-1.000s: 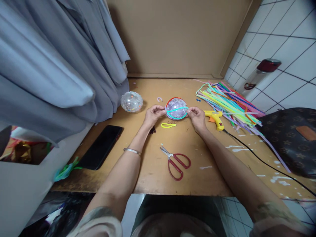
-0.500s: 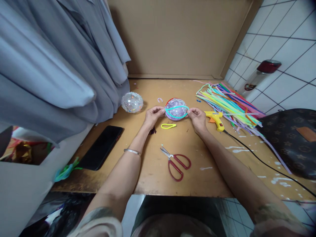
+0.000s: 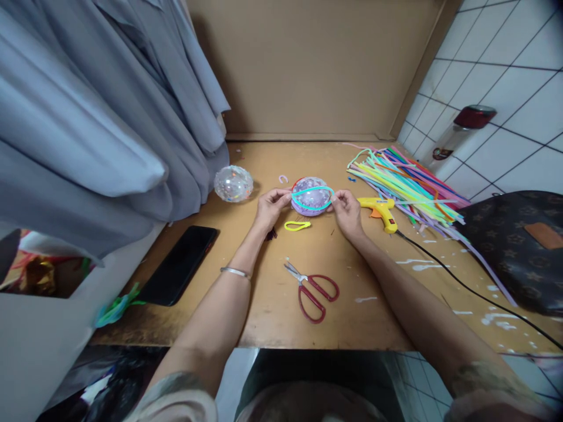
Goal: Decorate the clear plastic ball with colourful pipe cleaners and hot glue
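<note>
A turquoise loop of fuzzy stem is stretched between my two hands. Fingertips of my left hand pinch its left end, and my right hand pinches the right end. Behind the loop sits a purple speckled ball with a red strip along its upper left edge. Just in front of the ball lies a folded yellow stem. A small pale pink curved piece rests behind my left hand. Nearer to me are scissors with red handles, blades slightly apart.
A clear speckled ball stands at the left, with a black phone nearer. At the right lie a yellow glue gun with its cord, a pile of coloured stems and a dark patterned bag. Grey cloth hangs at the left.
The whole view has shifted slightly. Both hands still hold the turquoise loop, which looks slightly rounder and its ends a little closer together.
</note>
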Demonstrator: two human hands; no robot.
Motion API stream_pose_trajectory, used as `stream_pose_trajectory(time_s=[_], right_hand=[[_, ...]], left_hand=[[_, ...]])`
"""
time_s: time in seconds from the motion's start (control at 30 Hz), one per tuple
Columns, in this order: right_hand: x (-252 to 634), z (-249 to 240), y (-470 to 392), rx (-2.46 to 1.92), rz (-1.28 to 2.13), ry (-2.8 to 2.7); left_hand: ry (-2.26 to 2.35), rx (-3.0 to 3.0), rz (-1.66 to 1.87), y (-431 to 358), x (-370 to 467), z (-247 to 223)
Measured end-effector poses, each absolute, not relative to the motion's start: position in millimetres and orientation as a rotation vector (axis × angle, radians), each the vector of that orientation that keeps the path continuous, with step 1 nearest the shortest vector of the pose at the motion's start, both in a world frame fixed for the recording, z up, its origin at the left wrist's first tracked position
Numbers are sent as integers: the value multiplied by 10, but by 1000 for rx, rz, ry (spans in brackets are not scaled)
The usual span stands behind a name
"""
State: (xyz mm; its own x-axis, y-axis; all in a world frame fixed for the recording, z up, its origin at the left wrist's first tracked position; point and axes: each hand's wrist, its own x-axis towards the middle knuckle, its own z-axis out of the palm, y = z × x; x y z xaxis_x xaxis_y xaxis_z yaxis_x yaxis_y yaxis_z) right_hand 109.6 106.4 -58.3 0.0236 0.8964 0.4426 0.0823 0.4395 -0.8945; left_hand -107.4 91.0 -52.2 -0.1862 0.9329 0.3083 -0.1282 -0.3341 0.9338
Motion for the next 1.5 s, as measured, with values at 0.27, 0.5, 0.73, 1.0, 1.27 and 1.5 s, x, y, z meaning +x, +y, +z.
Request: stream_pose_trajectory(time_s=[0.27,0.5,0.73,1.0,1.27,1.5], right_hand=[[1076,-580,1068,-925,807,-1400],[1068,-574,1056,-938,793,-1387],[1089,-531,978,-962,681,-1496],[1141,-565,984,-997,744,-1527],[1118,-609,1029,-953,886,-1398],[1160,-600,1055,-927,856,-1343]], left_hand=[[974,1222,1554,936,-1162,-621],[893,1276,1473,907,-1229,-633],[966,1421,1526,881,-1247,-591],[989,1467,1524,853,-1253,-558],[1060,1466,1461,833,-1255,-561],[1187,1767,1443,755,-1189,-485]])
